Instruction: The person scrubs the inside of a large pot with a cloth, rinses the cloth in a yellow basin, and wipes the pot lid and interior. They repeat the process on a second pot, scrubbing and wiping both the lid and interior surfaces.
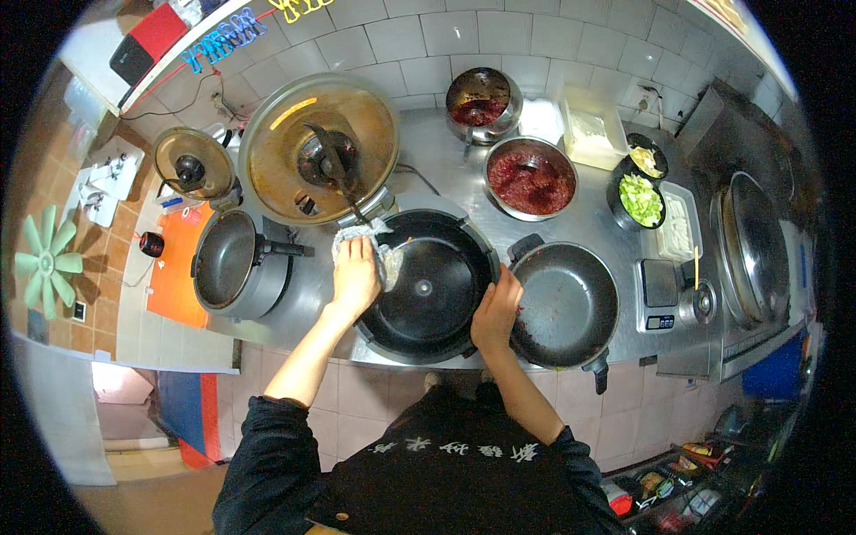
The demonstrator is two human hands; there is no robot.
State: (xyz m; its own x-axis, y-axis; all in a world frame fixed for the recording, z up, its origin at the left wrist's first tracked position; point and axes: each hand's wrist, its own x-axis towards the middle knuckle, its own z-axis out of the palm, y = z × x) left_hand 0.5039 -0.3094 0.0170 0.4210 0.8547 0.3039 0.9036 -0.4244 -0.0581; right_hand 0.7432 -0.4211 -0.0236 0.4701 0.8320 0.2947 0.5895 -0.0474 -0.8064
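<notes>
My left hand (356, 274) is closed on a crumpled grey-white cloth (348, 233), pressed to the left rim of a wide black cooker pot (422, 287). Part of the cloth hangs inside the wall of the pot. On the opposite side, my right hand (496, 307) grips the pot's outer rim. The pot holds no food; a round metal stud shows at the centre of its floor. Just right of my right hand lies a dark nonstick frying pan (568, 301) with reddish bits stuck along its left side.
A large lidded cooker (267, 154) stands behind left, near a smaller pan on a grey cooker (227, 261). Behind right are a bowl of red sauce (531, 177), a steel pot (483, 100), chopped greens (640, 200) and a digital scale (659, 284). The steel counter's front edge runs before me.
</notes>
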